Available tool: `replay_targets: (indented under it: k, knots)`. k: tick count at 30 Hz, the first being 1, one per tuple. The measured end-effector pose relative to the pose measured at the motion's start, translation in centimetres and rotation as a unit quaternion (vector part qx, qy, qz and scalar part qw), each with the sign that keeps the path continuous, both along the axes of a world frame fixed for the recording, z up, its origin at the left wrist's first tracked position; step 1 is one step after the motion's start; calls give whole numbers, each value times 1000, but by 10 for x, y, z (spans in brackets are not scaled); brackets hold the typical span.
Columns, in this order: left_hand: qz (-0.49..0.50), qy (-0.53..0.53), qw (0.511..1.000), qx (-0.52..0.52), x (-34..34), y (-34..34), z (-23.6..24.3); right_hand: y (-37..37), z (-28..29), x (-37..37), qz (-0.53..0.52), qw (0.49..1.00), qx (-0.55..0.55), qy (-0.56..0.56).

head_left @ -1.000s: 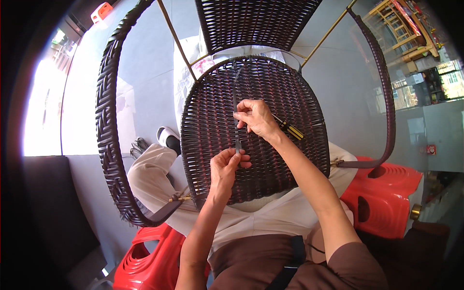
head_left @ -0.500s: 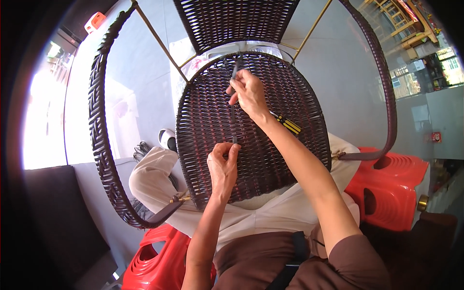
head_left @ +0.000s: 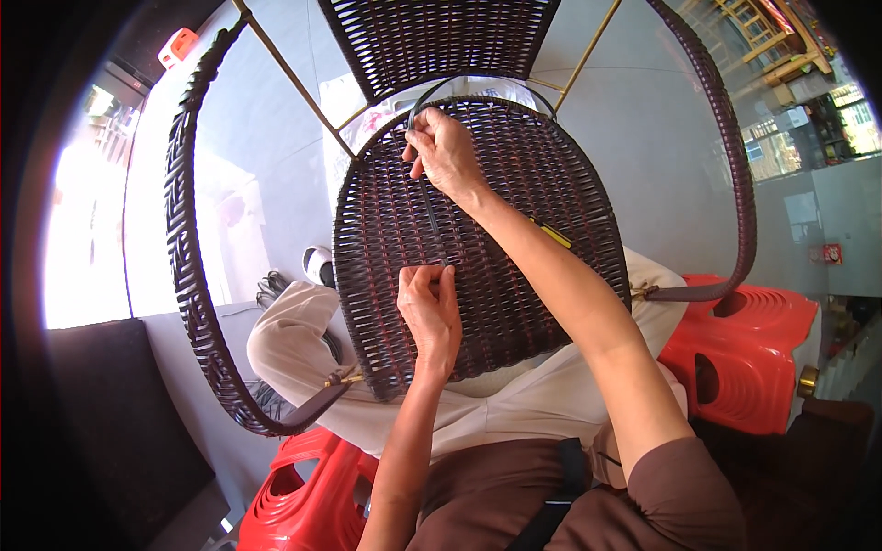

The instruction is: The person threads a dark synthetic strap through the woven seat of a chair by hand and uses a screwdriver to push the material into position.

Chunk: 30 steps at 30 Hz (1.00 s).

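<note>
A dark brown woven chair seat [head_left: 524,303] rests across my lap. My right hand [head_left: 446,158] is closed on a dark flat weaving strip [head_left: 432,211] near the seat's far edge. From there the strip runs taut over the weave toward my left hand [head_left: 430,312], whose thumb and fingers pinch its lower part. Another length of strip loops past the right hand along the far edge. A yellow-and-black handled tool [head_left: 557,237] lies on the seat, partly hidden behind my right forearm.
The woven backrest [head_left: 441,37] rises beyond the seat. Wrapped armrests curve round at the left [head_left: 184,220] and right [head_left: 735,165]. Red plastic stools [head_left: 744,358] stand at both sides of me. Coiled dark strips [head_left: 272,286] and a white-and-black shoe [head_left: 318,264] are at the left.
My right hand has moved left and slightly away from me with the strip, which now forms a loop at the far edge. The left hand has shifted slightly right. More of the tool is covered.
</note>
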State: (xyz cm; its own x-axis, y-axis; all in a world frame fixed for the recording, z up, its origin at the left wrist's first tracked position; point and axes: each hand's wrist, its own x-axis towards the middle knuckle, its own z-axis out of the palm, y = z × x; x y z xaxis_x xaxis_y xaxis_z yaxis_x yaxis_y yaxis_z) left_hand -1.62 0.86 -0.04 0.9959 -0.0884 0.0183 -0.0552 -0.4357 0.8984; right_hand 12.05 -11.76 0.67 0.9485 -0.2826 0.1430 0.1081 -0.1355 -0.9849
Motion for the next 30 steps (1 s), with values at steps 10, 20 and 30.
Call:
replay_targets:
  k: [10,20,30]
  knots:
    - [10,-29,999,21,8,1,-14,5,21,17,-2,1000,9,-10]
    - [7,40,999,-23,10,4,-11,1,33,27,-14,999,1,-45]
    - [-8,-22,1000,18,15,10,-31,9,44,33,-13,997,-4,-79]
